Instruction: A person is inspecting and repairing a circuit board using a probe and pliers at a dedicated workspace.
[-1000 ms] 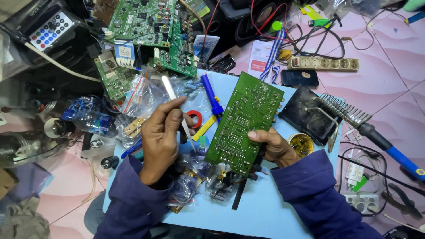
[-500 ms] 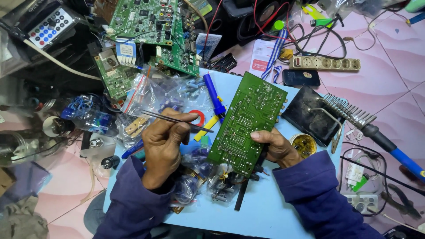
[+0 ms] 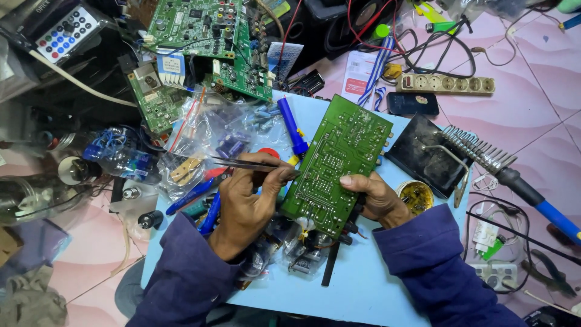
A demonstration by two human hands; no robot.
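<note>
the left hand (image 3: 251, 203) has its fingers pinched around slim metal tweezers (image 3: 245, 163), whose tips meet the left edge of a green rectangular circuit board (image 3: 339, 163). the right hand (image 3: 375, 197) has its fingers clamped on the board's lower right edge, holding it tilted above the light blue table (image 3: 369, 284). clear plastic bags of small parts (image 3: 224, 136) lie just beyond the left hand; a blue-handled soldering iron (image 3: 514, 181) rests to the right.

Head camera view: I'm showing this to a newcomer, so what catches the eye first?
The green circuit board at the centre, propped up by the right hand. Next, the left hand pinching metal tweezers against the board's edge. Behind lie more circuit boards and tangled cables.
</note>
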